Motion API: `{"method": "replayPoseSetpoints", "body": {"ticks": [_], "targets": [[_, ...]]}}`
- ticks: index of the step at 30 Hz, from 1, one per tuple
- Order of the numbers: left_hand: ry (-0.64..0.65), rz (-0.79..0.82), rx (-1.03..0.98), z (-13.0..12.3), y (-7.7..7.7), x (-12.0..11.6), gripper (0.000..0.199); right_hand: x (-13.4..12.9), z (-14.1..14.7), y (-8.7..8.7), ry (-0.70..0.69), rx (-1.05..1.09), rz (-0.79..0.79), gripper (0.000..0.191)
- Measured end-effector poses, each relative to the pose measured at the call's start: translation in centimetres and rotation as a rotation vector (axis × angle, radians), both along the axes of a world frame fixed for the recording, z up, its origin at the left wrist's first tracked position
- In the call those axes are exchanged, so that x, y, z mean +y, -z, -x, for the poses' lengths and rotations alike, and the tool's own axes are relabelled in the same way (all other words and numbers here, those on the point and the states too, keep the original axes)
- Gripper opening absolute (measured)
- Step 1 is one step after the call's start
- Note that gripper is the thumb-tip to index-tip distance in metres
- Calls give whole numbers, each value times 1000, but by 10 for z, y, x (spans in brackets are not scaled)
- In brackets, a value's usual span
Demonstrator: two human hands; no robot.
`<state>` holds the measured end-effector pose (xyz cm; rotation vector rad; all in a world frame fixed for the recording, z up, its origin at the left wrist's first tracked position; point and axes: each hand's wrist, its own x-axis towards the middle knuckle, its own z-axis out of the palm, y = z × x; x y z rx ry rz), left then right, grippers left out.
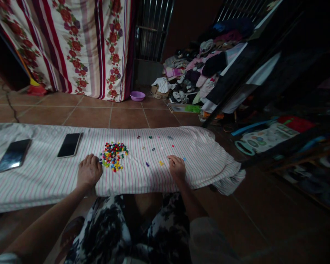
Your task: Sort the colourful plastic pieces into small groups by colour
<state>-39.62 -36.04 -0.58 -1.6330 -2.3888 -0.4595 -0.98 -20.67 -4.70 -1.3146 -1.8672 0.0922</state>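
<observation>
A heap of tiny multicoloured beads or blocks (pixel 114 156) lies on the striped cloth (pixel 137 183); their exact kind is too small to tell. My left hand (pixel 90 169) rests palm down at the heap's left edge, holding nothing visible. To the right, small same-coloured groups are spread apart, among them yellow pieces (pixel 161 163), purple pieces (pixel 147 164), a red piece (pixel 173 146) and dark green pieces (pixel 150 137). My right hand (pixel 177 167) is closed with fingertips pinched, just right of the yellow pieces. Whatever it may hold is hidden. Light blue pieces (pixel 184 159) lie beside its knuckles.
Two phones, one dark (pixel 13 156) and one with a pale edge (pixel 69 145), lie left on the cloth. Beyond it are tiled floor, a purple basin (pixel 138 96), a flowered curtain (pixel 79 47) and a clothes pile (pixel 195 69).
</observation>
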Motion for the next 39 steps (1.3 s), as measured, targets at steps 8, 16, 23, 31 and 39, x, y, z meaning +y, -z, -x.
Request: {"method": "replayPoseSetpoints", "body": {"ticks": [8, 16, 23, 31, 39], "targets": [[10, -24, -20, 2, 3, 1, 31, 4, 0, -5, 11, 45, -72, 35], [11, -58, -41, 2, 5, 1, 29, -10, 72, -29, -150, 44, -78, 27], [-2, -53, -75, -1, 4, 2, 33, -33, 155, -40, -417, -49, 17, 21], [-10, -57, -81, -1, 4, 3, 33, -44, 205, -47, -564, -173, 149, 23], [-8, -16, -54, -1, 2, 2, 33, -37, 216, -38, -545, -232, 199, 21]]}}
